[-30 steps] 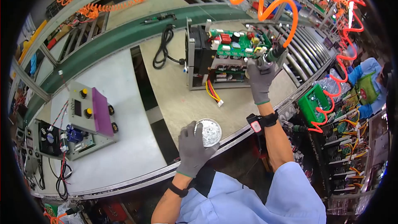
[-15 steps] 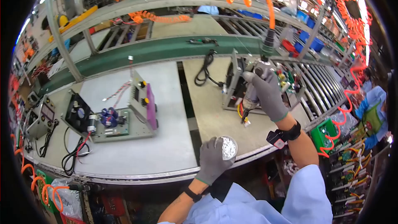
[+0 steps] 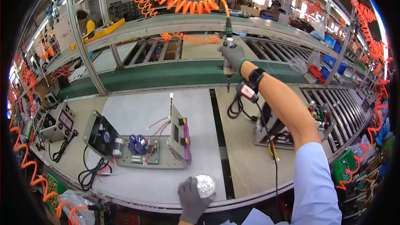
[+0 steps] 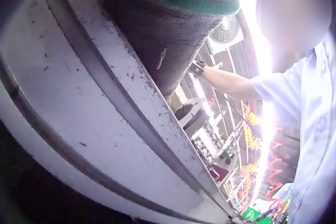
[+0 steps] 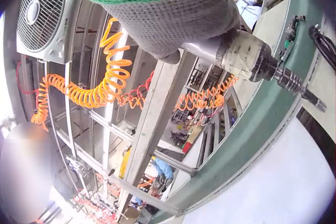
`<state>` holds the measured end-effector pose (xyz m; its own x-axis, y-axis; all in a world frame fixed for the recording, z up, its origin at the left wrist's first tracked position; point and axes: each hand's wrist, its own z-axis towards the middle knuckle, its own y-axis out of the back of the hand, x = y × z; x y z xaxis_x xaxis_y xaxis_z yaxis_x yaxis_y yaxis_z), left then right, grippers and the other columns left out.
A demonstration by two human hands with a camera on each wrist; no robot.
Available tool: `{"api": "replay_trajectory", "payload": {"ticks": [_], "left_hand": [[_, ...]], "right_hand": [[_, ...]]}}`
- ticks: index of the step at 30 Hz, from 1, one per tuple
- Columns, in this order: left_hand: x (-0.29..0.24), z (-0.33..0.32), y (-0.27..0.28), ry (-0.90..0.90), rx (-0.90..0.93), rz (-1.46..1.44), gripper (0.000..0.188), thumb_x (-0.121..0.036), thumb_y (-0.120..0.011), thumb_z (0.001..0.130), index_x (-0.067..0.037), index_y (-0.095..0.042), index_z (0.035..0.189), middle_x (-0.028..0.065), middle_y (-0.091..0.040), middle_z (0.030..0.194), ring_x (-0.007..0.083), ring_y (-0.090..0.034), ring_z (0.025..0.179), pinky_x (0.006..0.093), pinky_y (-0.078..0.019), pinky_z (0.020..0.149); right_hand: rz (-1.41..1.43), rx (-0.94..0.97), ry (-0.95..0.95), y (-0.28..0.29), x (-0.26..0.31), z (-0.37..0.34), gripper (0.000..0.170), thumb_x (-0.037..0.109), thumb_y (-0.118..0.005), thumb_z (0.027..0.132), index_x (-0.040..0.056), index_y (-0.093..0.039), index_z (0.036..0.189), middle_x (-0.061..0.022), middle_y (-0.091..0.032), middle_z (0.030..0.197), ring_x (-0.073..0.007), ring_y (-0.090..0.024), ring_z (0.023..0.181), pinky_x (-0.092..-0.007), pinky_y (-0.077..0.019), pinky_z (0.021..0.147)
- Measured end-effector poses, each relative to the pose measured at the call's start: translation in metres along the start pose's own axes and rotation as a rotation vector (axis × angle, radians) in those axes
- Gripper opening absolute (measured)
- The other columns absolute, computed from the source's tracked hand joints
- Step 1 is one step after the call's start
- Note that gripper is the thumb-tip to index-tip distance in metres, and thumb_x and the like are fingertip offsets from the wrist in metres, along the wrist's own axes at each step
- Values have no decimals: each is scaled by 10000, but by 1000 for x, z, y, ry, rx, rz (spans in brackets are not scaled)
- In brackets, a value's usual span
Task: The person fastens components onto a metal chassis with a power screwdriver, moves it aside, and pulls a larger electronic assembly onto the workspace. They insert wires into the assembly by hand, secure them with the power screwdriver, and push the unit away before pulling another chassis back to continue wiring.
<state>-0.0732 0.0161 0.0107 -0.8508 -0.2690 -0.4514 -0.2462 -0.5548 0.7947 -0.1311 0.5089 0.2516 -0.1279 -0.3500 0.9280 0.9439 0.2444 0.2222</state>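
Observation:
My gloved left hand [image 3: 191, 200] grips a round dish [image 3: 206, 186] of small silvery parts by its rim, at the front edge of the white board. Held upright in my gloved right hand [image 3: 234, 56] is an air screwdriver [image 3: 228, 68], its bit pointing down past the green strip. The right wrist view shows the screwdriver's barrel [image 5: 244, 56] leaving the fist. An opened device [image 3: 141, 148] with a circuit board, blue capacitors and a purple-edged panel stands left of the dish. Only the glove cuff [image 4: 163, 29] shows in the left wrist view; the fingers are hidden there.
Another device [image 3: 283, 131] with boards sits on the right, partly behind my forearm. Its black cord [image 3: 235, 107] lies coiled beside it. An orange coiled hose [image 3: 183, 4] hangs from above to the screwdriver. Rollers [image 3: 329, 104] and a green bin [image 3: 345, 167] are farther right.
My right hand has carried the screwdriver from the right device up and left toward the green strip. My left hand has shifted left with the dish, from the tan board to the white one.

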Motion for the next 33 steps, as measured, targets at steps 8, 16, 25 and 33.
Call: {"api": "replay_trajectory", "payload": {"ticks": [8, 16, 25, 33], "left_hand": [[-8, 18, 10, 136, 103, -42, 931, -455, -901, 598, 18, -551, 1319, 227, -575, 1287, 419, -538, 1187, 562, -410, 1051], [-9, 23, 9, 139, 109, 8, 920, -461, -893, 605, 12, -556, 1319, 217, -584, 1289, 400, -549, 1179, 554, -422, 1036], [-4, 11, -7, 12, 29, -26, 987, -456, -882, 604, 23, -477, 1366, 215, -556, 1279, 420, -530, 1085, 533, -411, 1002], [-2, -31, 34, 218, -110, 61, 913, -459, -863, 660, 1, -503, 1362, 190, -574, 1268, 370, -549, 1127, 485, -433, 990]], "right_hand": [[-110, -35, 28, -25, -21, 107, 311, 299, -850, 768, 42, -687, 834, -83, -683, 780, -201, -620, 659, -398, -521, 667], [-266, -142, 34, -62, -63, 93, 436, 301, -796, 790, 32, -663, 1106, -176, -705, 1009, -310, -697, 904, -419, -554, 846], [-464, 327, 210, -50, -130, -182, 332, 289, -626, 888, 51, -701, 1107, -223, -696, 1120, -425, -653, 1085, -484, -523, 925], [-940, 374, 491, 65, -198, -302, 424, 160, -658, 868, 26, -635, 1270, -270, -616, 1228, -437, -584, 1150, -517, -482, 984]]}}
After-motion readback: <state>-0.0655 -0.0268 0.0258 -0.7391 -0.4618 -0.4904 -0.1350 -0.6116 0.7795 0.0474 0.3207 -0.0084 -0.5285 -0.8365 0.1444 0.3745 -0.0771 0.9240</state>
